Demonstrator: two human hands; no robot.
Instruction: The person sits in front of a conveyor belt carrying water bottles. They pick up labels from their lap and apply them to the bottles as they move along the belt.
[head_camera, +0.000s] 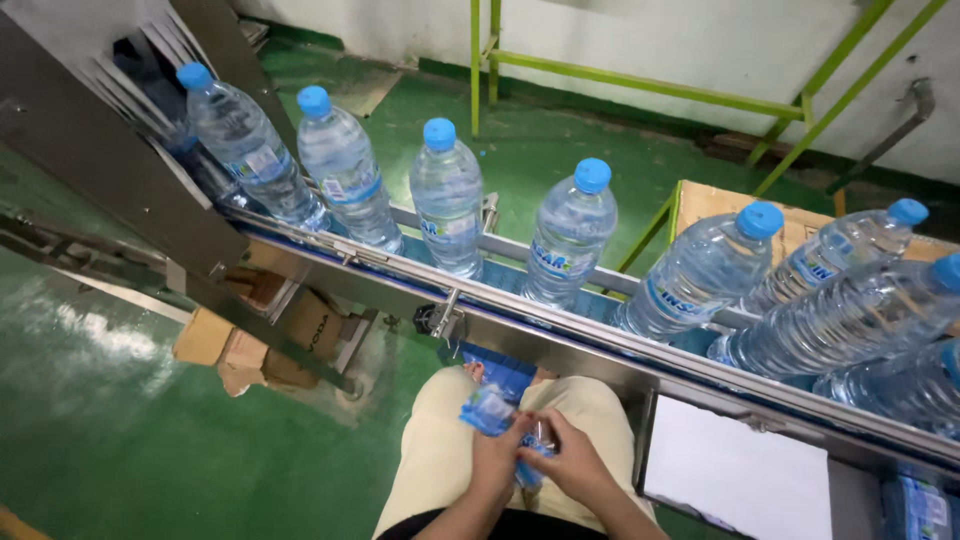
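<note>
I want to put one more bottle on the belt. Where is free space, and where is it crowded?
The widest gap on the conveyor lies between the fourth bottle and fifth bottle. At the right end, bottles lie packed together. Both hands hold blue labels over the lap.

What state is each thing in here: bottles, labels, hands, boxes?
Bottles: capped, full, upright in a row on the conveyor.
Labels: blue, bunched, held over the lap.
Left hand: grip shut on labels.
Right hand: fingers on labels.
Boxes: cardboard, under the conveyor.
</note>
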